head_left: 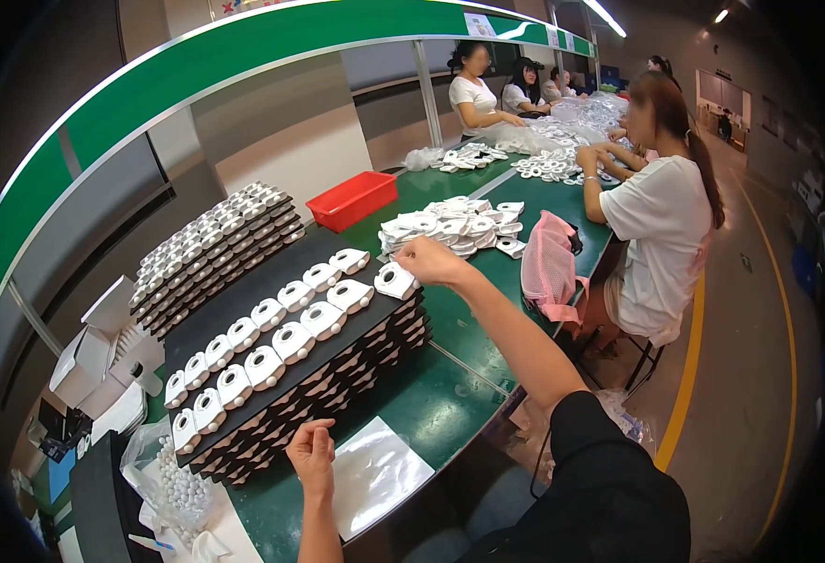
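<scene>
My right hand (434, 263) pinches the edge of a white plastic piece with a round hole (394, 280), at the right end of the near row on the top black foam sheet (243, 326). Two rows of like white pieces lie along that sheet, most with a small white ball at one corner. Below it, a tall stack of black sheets (337, 380) has white pieces between its layers. My left hand (313, 454) is closed with curled fingers in front of the stack; what it may hold is hidden. Beneath it lies a clear plastic sheet (379, 479).
A bag of white balls (180, 480) sits at the near left. Beyond are another loaded stack (215, 246), a red bin (351, 200) and a heap of white pieces (454, 225). A pink mesh bag (549, 267) lies by the table edge, near a seated co-worker (661, 216).
</scene>
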{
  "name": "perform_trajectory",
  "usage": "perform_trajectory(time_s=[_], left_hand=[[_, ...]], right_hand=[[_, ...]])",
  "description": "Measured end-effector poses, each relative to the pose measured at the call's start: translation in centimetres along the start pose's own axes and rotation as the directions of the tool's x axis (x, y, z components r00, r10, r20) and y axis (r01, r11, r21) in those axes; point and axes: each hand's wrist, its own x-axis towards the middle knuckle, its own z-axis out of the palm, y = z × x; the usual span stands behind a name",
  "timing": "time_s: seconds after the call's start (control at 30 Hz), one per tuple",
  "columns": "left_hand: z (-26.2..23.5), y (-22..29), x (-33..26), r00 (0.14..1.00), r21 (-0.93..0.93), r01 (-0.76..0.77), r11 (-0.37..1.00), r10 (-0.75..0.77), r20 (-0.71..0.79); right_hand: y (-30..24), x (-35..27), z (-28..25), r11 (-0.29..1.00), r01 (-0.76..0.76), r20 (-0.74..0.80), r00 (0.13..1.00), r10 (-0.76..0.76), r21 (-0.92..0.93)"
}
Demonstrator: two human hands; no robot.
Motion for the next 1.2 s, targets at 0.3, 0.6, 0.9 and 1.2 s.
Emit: perform_trajectory(time_s=[0.3,0.6,0.9,1.2], left_hand=[[0.1,0.1,0.0,1.0,0.021,0.007,1.0,-0.007,-0.01],[0.1,-0.1,0.2,0.999,0.045,-0.032,0.998,0.032,-0.012],[0.2,-0.3,0.3,0.997,0.044,-0.028,0.999,0.031,-0.065],[-0.5,0.8,-0.3,0.97,0.178,-0.182,0.967,0.206,-0.126]], right_hand=[[-1.3,-0.8,1.4,0.987,0.1,-0.036,0.994,-0.105,-0.124],[0.4,-3.5,1.7,0.935,0.311,-0.254,0.931,-0.263,0.17],[10.2,-8.8,6.4,0.971,0.17,-0.482,0.845,-0.232,-0.169],[10.0,-9.2,6.9,0.96,0.075,-0.311,0.937,-0.16,-0.269]])
